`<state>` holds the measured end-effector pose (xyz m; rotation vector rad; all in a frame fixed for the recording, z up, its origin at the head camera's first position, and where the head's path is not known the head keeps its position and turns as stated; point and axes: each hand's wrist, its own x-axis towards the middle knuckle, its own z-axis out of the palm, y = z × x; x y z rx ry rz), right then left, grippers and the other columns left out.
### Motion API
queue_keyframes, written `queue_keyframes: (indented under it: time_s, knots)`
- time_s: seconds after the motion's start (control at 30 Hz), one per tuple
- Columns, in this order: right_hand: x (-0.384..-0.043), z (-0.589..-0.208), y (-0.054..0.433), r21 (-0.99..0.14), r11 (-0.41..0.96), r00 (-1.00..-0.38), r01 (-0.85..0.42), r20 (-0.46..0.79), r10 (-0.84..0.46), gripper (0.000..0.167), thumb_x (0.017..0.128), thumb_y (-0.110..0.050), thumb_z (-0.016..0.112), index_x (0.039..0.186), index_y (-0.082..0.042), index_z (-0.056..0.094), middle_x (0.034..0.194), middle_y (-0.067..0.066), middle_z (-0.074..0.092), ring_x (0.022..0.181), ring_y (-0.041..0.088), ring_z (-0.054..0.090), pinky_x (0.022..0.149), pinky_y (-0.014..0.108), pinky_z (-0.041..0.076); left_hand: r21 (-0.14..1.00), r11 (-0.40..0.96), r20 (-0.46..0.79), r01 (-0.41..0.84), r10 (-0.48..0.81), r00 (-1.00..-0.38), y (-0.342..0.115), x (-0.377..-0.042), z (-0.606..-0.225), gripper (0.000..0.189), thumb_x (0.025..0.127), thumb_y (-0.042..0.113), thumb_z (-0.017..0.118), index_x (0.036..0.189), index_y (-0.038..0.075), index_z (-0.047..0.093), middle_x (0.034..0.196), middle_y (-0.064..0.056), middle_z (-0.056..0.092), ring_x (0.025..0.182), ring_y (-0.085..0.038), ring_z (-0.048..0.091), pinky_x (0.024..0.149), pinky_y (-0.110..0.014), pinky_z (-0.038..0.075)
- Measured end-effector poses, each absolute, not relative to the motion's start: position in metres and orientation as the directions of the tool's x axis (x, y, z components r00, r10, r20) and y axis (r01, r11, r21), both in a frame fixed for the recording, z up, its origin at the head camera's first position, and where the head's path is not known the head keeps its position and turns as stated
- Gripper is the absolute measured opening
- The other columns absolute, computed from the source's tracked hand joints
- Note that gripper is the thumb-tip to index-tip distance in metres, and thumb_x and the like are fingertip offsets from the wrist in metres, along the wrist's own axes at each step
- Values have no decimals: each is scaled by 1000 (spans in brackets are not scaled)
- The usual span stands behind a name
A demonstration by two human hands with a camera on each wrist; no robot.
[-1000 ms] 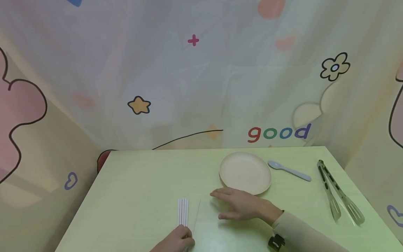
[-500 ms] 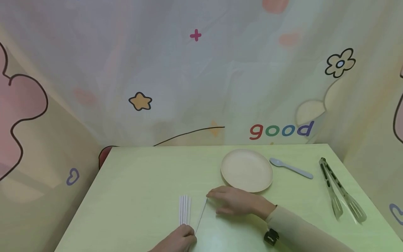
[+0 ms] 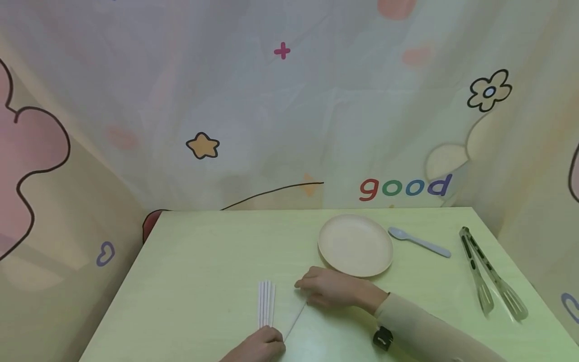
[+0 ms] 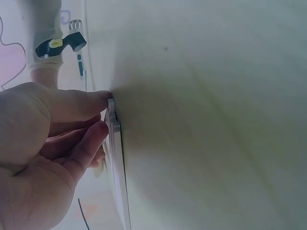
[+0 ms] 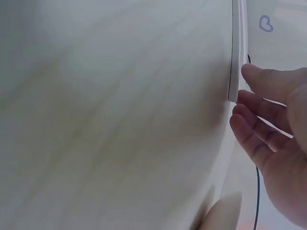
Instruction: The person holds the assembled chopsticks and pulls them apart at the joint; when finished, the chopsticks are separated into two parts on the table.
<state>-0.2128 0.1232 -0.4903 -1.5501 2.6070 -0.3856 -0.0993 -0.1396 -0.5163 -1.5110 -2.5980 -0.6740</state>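
Several white chopsticks [image 3: 266, 304] lie side by side at the front middle of the table, and my left hand [image 3: 257, 345] grips their near ends. In the left wrist view its thumb and fingers close on the ends of the chopsticks [image 4: 120, 177]. One single chopstick [image 3: 295, 322] slants out from the left hand to the right, apart from the row. Its far end meets my right hand [image 3: 332, 288] by the thumb. In the right wrist view, the right hand [image 5: 280, 134] has its thumb and fingertips spread loosely around a chopstick's end [image 5: 233, 86].
A cream plate [image 3: 355, 245] sits just beyond the right hand. To its right lies a pale blue spoon [image 3: 420, 242], then a pair of slotted metal tongs [image 3: 490, 276] by the table's right edge. A printed curtain [image 3: 253, 100] hangs behind the table.
The single chopstick has swung further to the right, away from the row. My right hand has shifted slightly left and its fingers have drawn in to the chopstick's end. The left hand stays on the row.
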Motion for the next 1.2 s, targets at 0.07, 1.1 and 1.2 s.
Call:
queue_keyframes:
  time_s: [0.07, 1.1, 1.2]
  knots:
    - [-214, -491, 123, -258, 448, -475, -856, 51, -879, 30, 90, -21, 68, 119, -14, 66, 109, -5, 67, 102, 7, 56, 89, 19, 47, 331, 424, 266, 843, 815, -514, -138, -99, -516, 14, 86, 10, 66, 98, 4, 71, 98, -1, 61, 92, -6, 55, 77, -13, 47]
    - [-221, -497, 122, -150, 334, -350, -931, 93, -932, 8, 87, -19, 72, 94, -20, 72, 92, -12, 66, 88, 1, 55, 80, 9, 43, 432, 625, 30, 650, 710, -703, -125, -97, -510, 21, 89, 27, 66, 93, 7, 72, 77, 9, 52, 69, 7, 38, 60, -10, 37]
    - [-221, -498, 122, -123, 323, -337, -938, 118, -934, 7, 87, -19, 72, 94, -20, 71, 91, -12, 65, 86, 2, 54, 79, 10, 42, 440, 638, 51, 632, 685, -727, -127, -95, -510, 29, 88, 32, 67, 95, 5, 72, 78, 8, 53, 70, 7, 38, 60, -11, 38]
